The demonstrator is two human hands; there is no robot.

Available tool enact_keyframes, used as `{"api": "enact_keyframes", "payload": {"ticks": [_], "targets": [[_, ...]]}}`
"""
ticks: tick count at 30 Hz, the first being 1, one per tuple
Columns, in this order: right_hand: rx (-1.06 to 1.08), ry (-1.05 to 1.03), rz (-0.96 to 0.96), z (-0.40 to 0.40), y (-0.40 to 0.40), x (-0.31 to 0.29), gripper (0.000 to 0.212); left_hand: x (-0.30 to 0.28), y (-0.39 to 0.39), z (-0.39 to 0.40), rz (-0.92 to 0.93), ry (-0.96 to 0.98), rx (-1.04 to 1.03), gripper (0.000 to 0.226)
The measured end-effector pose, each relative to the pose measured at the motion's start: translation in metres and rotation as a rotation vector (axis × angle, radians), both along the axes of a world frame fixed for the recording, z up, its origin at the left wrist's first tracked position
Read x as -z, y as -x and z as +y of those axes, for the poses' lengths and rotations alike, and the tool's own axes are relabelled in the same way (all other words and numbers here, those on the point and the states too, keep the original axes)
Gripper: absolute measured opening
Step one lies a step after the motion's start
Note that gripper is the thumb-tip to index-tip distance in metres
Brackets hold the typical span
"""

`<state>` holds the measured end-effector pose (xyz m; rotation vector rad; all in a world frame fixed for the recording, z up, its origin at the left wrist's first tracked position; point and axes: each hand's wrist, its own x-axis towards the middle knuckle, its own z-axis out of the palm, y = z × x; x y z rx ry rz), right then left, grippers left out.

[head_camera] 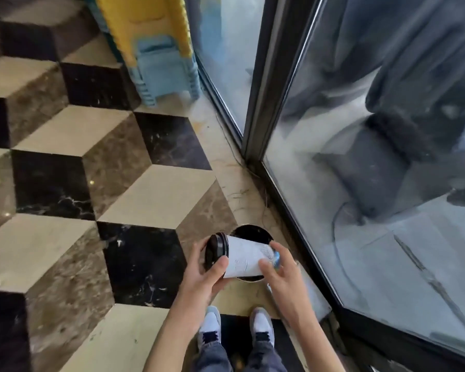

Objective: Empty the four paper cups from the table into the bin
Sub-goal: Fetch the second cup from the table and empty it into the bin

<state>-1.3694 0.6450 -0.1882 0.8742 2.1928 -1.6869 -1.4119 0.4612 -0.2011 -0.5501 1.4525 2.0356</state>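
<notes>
A white paper cup (246, 257) with a black lid (215, 251) lies on its side in both my hands, held over a small round bin (250, 232) on the floor. My left hand (208, 275) wraps the lid end, with the thumb on the lid's rim. The cup's bottom end sits in my right hand (278, 269). The lid is on the cup. The bin's dark inside shows behind the cup; what it holds cannot be made out. No other cups and no table are in view.
Glass wall panels in a dark frame (255, 103) run along the right, close to the bin. A stack of yellow and blue plastic stools (159, 49) stands at the far wall. The floor is patterned cube tile. My shoes (236, 326) are just behind the bin.
</notes>
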Motion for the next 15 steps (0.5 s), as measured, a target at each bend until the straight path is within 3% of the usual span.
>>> {"api": "enact_keyframes", "payload": {"ticks": [9,15], "targets": [[-0.052,-0.011,-0.168,0.040,0.021,0.234,0.049,0.235,0.011,0.031,-0.206,0.037,0.007,0.068],[-0.055,-0.016,-0.237,0.053,0.017,0.317,0.052,0.317,0.005,0.047,-0.322,0.057,0.013,0.087]]}}
